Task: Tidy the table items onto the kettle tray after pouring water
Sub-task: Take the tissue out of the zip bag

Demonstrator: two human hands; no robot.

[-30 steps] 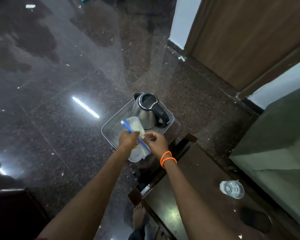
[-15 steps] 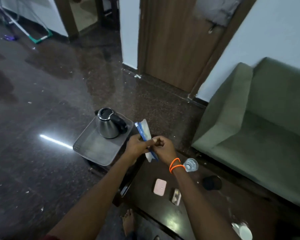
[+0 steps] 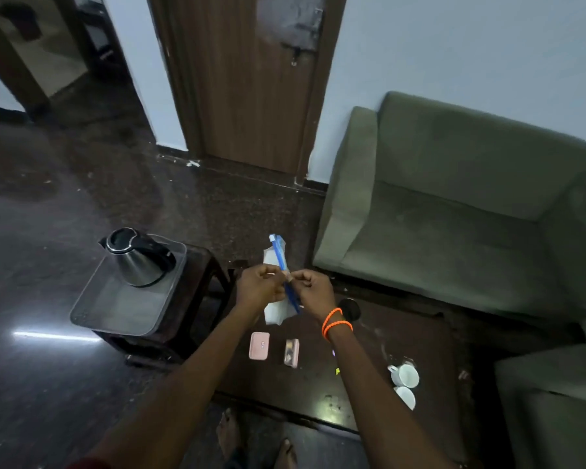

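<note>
Both hands hold a clear packet with a blue toothbrush (image 3: 278,255) upright above the dark table (image 3: 379,336). My left hand (image 3: 259,287) pinches the packet from the left, and my right hand (image 3: 313,291), with orange bands at the wrist, pinches it from the right. A steel kettle (image 3: 137,257) with a black handle stands at the far end of the grey tray (image 3: 122,308), which rests on a small dark stool to the left. On the table lie a pink flat box (image 3: 259,345) and a small pinkish packet (image 3: 291,352).
Two white cups (image 3: 405,375) sit near the table's right side. A dark round lid (image 3: 351,309) lies beyond my right wrist. A green sofa (image 3: 454,214) stands at the right and a wooden door (image 3: 247,79) behind. My bare feet (image 3: 257,441) show below.
My view has swung up and to the right, off the tray and onto the table. Both hands have carried the toothbrush packet from over the tray to above the table.
</note>
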